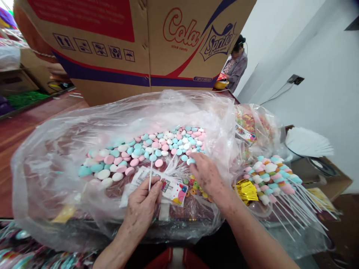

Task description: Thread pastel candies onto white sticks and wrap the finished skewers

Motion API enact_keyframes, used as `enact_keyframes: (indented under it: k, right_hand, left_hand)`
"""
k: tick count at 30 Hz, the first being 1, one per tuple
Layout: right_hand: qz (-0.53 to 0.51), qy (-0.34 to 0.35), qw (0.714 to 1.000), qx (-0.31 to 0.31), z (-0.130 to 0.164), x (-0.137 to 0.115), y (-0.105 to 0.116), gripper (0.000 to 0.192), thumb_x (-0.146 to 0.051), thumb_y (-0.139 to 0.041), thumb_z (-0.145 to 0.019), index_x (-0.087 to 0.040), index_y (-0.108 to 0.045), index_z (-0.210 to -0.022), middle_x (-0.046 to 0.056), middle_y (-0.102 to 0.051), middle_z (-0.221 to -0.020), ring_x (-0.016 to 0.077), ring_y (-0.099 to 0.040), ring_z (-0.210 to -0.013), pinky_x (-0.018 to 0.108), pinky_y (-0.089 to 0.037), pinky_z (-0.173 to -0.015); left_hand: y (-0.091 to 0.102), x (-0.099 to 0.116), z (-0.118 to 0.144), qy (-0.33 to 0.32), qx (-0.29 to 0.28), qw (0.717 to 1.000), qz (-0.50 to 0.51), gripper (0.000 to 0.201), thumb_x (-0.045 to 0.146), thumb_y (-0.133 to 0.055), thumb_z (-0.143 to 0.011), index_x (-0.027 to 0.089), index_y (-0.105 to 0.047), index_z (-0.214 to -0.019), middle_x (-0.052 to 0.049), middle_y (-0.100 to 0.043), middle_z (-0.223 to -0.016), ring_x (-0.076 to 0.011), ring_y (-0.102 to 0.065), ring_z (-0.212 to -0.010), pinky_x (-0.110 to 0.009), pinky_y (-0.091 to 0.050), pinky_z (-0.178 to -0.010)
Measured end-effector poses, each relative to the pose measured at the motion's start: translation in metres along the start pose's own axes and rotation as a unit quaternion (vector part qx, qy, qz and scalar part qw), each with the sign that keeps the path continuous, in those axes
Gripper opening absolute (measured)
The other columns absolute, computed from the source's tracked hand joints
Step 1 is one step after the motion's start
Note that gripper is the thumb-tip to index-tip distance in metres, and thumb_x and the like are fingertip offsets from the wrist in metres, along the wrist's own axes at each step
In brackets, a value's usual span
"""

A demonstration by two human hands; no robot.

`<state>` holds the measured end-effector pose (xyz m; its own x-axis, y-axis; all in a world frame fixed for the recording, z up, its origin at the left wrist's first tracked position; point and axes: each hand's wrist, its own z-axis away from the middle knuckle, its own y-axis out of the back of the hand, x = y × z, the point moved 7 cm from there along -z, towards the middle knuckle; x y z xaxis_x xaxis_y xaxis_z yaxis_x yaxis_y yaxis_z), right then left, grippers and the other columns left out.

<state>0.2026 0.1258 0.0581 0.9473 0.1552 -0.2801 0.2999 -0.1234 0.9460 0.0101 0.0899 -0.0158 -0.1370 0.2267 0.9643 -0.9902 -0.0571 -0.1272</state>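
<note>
A big clear plastic bag [56,149] lies open in front of me, full of pink, blue and white round candies [146,149]. My left hand [141,209] pinches a thin white stick [150,173] upright over a printed card [171,188]. My right hand [206,173] reaches into the bag and its fingertips close on a pale blue candy [190,161]. Small coloured ring candies [195,185] lie just under that hand.
Finished candy skewers [273,177] on white sticks are piled at the right beside gold foil [246,188]. A large cardboard box [134,45] stands behind the bag. Another person [235,63] works at the far end. White fan-shaped papers [307,142] lie at the right.
</note>
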Motion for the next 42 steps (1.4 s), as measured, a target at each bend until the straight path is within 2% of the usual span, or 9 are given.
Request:
enact_keyframes:
  k: [4, 13, 20, 26, 28, 32, 34, 37, 42]
  right_hand:
    - [0.069, -0.012, 0.998, 0.0, -0.009, 0.018, 0.0, 0.023, -0.007, -0.045, -0.093, -0.014, -0.064, -0.104, 0.012, -0.067, -0.098, 0.0225, -0.061, -0.088, 0.031, -0.044, -0.077]
    - [0.092, 0.019, 0.995, 0.031, -0.014, 0.005, -0.012, 0.022, -0.006, -0.045, -0.092, -0.017, -0.06, -0.104, 0.01, -0.067, -0.105, 0.0227, -0.061, -0.096, 0.032, -0.047, -0.084]
    - [0.134, 0.018, 0.99, -0.029, -0.012, 0.006, -0.03, 0.029, -0.006, -0.049, -0.089, -0.018, -0.057, -0.115, 0.012, -0.067, -0.111, 0.0241, -0.062, -0.098, 0.032, -0.048, -0.082]
    - [-0.096, -0.031, 0.994, 0.032, -0.015, 0.023, -0.019, 0.024, -0.007, -0.053, -0.081, -0.02, -0.062, -0.098, 0.006, -0.068, -0.097, 0.0202, -0.061, -0.088, 0.031, -0.048, -0.079]
    - [-0.303, -0.105, 0.945, 0.068, -0.015, 0.035, -0.013, 0.01, -0.018, -0.059, -0.08, -0.021, -0.062, -0.089, 0.001, -0.067, -0.082, 0.0174, -0.06, -0.075, 0.029, -0.048, -0.07]
    - [-0.66, -0.189, 0.724, 0.071, -0.013, 0.038, -0.019, 0.02, -0.028, -0.075, -0.068, -0.019, -0.067, -0.083, -0.001, -0.068, -0.075, 0.0139, -0.06, -0.066, 0.027, -0.05, -0.064]
    - [-0.722, -0.203, 0.659, 0.063, -0.012, 0.033, -0.021, 0.023, -0.026, -0.08, -0.062, -0.018, -0.07, -0.08, 0.0, -0.07, -0.078, 0.0136, -0.062, -0.069, 0.026, -0.052, -0.065]
    - [-0.746, -0.216, 0.626, 0.066, -0.01, 0.03, -0.023, 0.022, -0.024, -0.083, -0.058, -0.017, -0.073, -0.077, 0.001, -0.072, -0.08, 0.0132, -0.064, -0.07, 0.025, -0.054, -0.064]
    - [-0.745, -0.226, 0.625, 0.064, -0.01, 0.029, -0.021, 0.023, -0.022, -0.083, -0.057, -0.016, -0.077, -0.078, 0.003, -0.074, -0.083, 0.0141, -0.065, -0.074, 0.023, -0.053, -0.062]
  left_hand:
    - [0.003, -0.008, 0.0, -0.001, -0.009, 1.0, -0.011, 0.031, 0.048, -0.07, -0.082, 0.018, -0.064, -0.089, 0.008, -0.05, -0.049, -0.0049, -0.029, -0.038, -0.017, -0.018, -0.036]
    - [0.002, -0.008, 0.002, 0.004, -0.017, 1.0, -0.004, 0.035, 0.051, -0.069, -0.082, 0.017, -0.064, -0.091, 0.008, -0.051, -0.05, -0.0048, -0.031, -0.037, -0.016, -0.022, -0.036]
    - [0.002, -0.008, 0.001, 0.002, -0.022, 1.0, -0.02, 0.035, 0.052, -0.068, -0.083, 0.018, -0.064, -0.091, 0.008, -0.05, -0.051, -0.005, -0.03, -0.038, -0.016, -0.022, -0.036]
    - [0.001, -0.006, 0.002, -0.012, -0.025, 0.998, -0.058, 0.036, 0.052, -0.066, -0.083, 0.017, -0.068, -0.091, 0.008, -0.046, -0.05, -0.0066, -0.028, -0.039, -0.019, -0.021, -0.037]
    - [0.002, -0.009, 0.002, -0.016, -0.027, 0.995, -0.09, 0.037, 0.053, -0.066, -0.083, 0.017, -0.071, -0.092, 0.008, -0.045, -0.049, -0.0078, -0.03, -0.04, -0.02, -0.022, -0.037]
    - [0.005, -0.014, -0.001, -0.041, -0.033, 0.989, -0.141, 0.039, 0.052, -0.066, -0.084, 0.017, -0.075, -0.098, 0.006, -0.048, -0.052, -0.0104, -0.037, -0.045, -0.021, -0.026, -0.041]
    - [0.006, -0.016, -0.001, -0.052, -0.034, 0.985, -0.161, 0.038, 0.051, -0.065, -0.085, 0.017, -0.076, -0.1, 0.005, -0.05, -0.054, -0.0115, -0.04, -0.049, -0.022, -0.03, -0.044]
    - [0.007, -0.016, -0.002, -0.057, -0.033, 0.982, -0.177, 0.037, 0.05, -0.065, -0.086, 0.017, -0.077, -0.099, 0.004, -0.052, -0.056, -0.0128, -0.045, -0.053, -0.022, -0.034, -0.05]
    - [0.007, -0.015, -0.003, -0.053, -0.019, 0.981, -0.187, 0.039, 0.051, -0.065, -0.086, 0.017, -0.077, -0.101, 0.003, -0.055, -0.056, -0.0143, -0.046, -0.053, -0.023, -0.034, -0.049]
